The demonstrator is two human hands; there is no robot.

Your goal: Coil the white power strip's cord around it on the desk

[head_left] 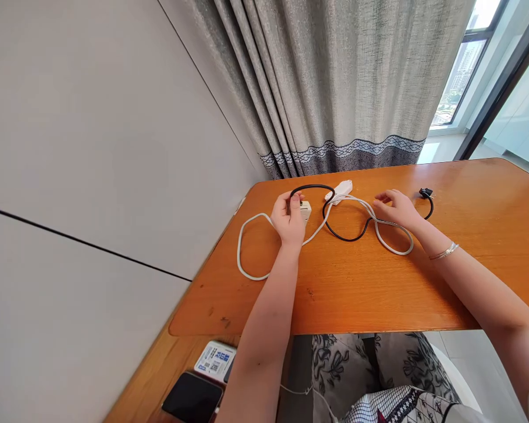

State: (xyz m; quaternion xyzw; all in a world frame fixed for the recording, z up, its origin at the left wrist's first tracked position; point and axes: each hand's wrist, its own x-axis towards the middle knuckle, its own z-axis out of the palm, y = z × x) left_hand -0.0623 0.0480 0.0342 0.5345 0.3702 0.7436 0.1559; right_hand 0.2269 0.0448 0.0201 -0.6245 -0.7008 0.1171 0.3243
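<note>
My left hand (288, 218) is closed around a small white power strip block (305, 210) on the orange wooden table (361, 288). A white cable (247, 267) loops from it to the left and runs right to a white plug (340, 190). A black cable (344, 236) curves across the white one and ends in a black plug (425, 192) at the right. My right hand (395, 208) rests on the cables where they cross, its fingers curled down on them; I cannot make out which cable it grips.
A grey curtain (335, 88) hangs behind the table, with a window (467, 64) to the right. A white wall (92, 176) runs along the left. Below the table's near edge lie a dark phone (193, 398) and a white box (216, 359).
</note>
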